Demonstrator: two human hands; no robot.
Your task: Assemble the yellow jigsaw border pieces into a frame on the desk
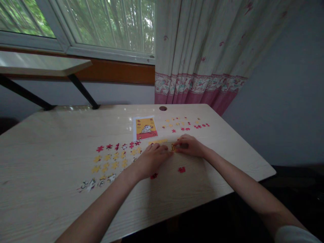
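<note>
Pink-edged curtain [199, 84] beyond the hands [191, 145]

It looked like a room in a home. A long curtain [197, 50] with a pink bottom hung by a window [60, 30], and green trees [121, 23] stood outside. Puzzle pieces [115, 165] lay on a wooden counter [58, 145] with a shelf [37, 63].
</note>
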